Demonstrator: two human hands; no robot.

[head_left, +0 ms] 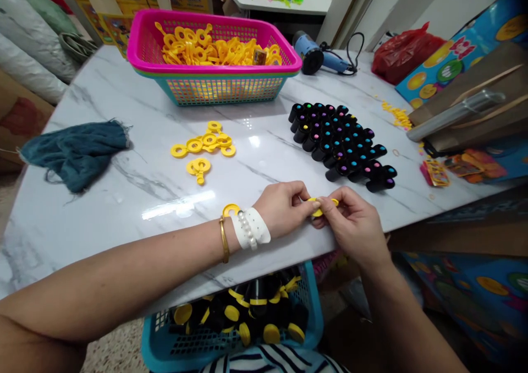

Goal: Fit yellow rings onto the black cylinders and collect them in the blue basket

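Near the front edge of the marble-patterned table (173, 197), my left hand (284, 208) and my right hand (355, 221) meet, both closed on one small yellow plastic ring piece (317, 212). My fingers cover most of it. Beside my left wrist lies a loose yellow ring (231, 209), partly hidden by the wrist. Farther back sits a small pile of yellow ring pieces (209, 140), with a couple more (199, 167) just in front. Beyond my right hand stand several black cylinders (338, 142) in a tight block, with coloured dots on their tops.
A pink basket (214, 69) full of yellow pieces stands at the back, nested on a teal one. A blue heat gun (322, 54) lies right of it. At left is a dark cloth (78, 150). Below the edge, a blue basket (150, 334) holds black cylinders with yellow ends.
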